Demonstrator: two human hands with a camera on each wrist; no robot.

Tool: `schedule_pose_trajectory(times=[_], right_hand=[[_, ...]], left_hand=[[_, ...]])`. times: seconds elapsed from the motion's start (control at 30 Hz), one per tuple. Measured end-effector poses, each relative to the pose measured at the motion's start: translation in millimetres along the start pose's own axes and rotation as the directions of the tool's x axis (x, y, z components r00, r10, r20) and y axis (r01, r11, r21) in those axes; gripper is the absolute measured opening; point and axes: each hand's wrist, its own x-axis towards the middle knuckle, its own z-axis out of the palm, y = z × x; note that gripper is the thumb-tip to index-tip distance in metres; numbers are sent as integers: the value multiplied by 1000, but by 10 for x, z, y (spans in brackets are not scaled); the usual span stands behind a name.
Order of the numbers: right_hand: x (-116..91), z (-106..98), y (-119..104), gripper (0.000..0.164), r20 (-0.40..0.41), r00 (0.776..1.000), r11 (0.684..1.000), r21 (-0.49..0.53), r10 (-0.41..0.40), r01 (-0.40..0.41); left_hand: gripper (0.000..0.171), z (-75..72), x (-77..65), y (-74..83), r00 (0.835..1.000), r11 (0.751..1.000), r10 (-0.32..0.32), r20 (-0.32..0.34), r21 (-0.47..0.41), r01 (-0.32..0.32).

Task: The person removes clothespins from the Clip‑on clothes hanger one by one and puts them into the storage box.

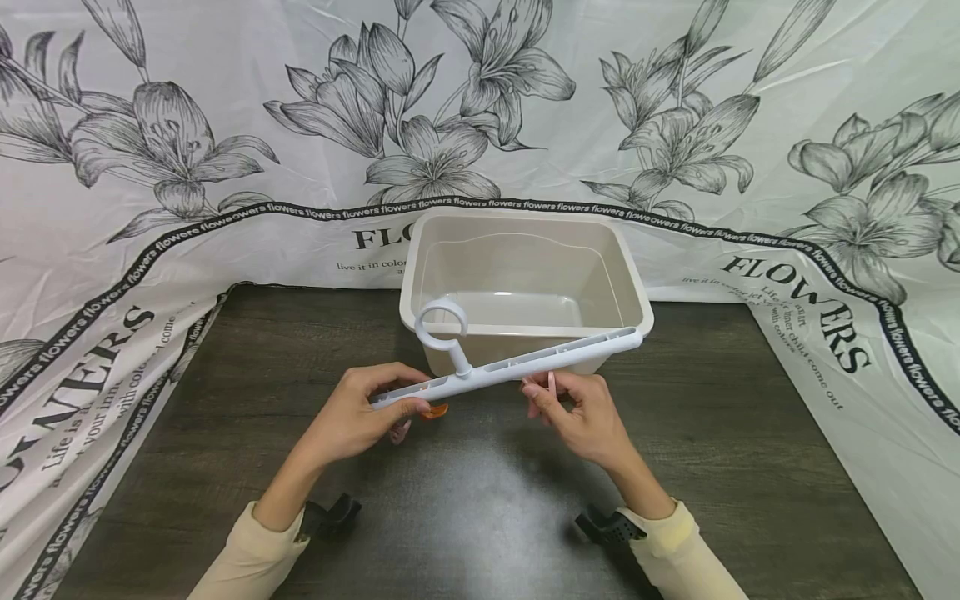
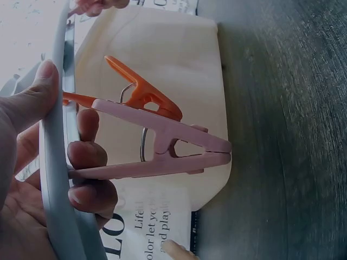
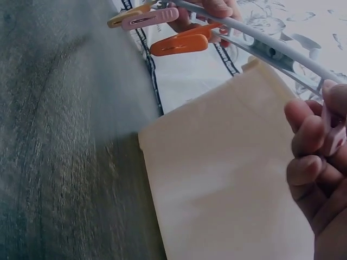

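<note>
A pale plastic clip hanger with a round hook is held up in front of a beige tub, its right end tilted higher. My left hand grips the bar's left end, thumb on top and fingers curled beneath. Below that end, in the left wrist view, hang an orange clothespin and a pink clothespin. The right wrist view also shows a yellowish clothespin there. Under the bar's right half, my right hand pinches another pink clothespin, largely hidden by the fingers.
The beige tub stands at the back of the dark wooden table, close to the hanger. Behind and along the sides hangs a white cloth with flower prints. Black straps circle the wrists.
</note>
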Motion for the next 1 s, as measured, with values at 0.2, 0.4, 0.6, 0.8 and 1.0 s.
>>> schedule_pose_trajectory(times=[0.2,0.4,0.6,0.8,1.0], right_hand=[[-2,46,4,23,-35,997,997,33,-63,65],[-9,91,16,35,-31,998,988,147,-46,50],[3,131,28,40,-102,986,990,46,-128,134],[-11,137,14,39,-45,998,982,183,-47,55],[-21,138,-3,31,-6,1000,965,261,18,-16]], left_hand=[[21,-3,-13,12,999,998,-39,29,-53,40],[20,-7,-22,29,998,996,-47,38,-80,50],[20,15,-23,24,997,993,-71,24,-90,73],[20,7,-17,-3,999,994,-41,32,-96,43],[20,11,-13,-38,999,998,19,48,-63,-16]])
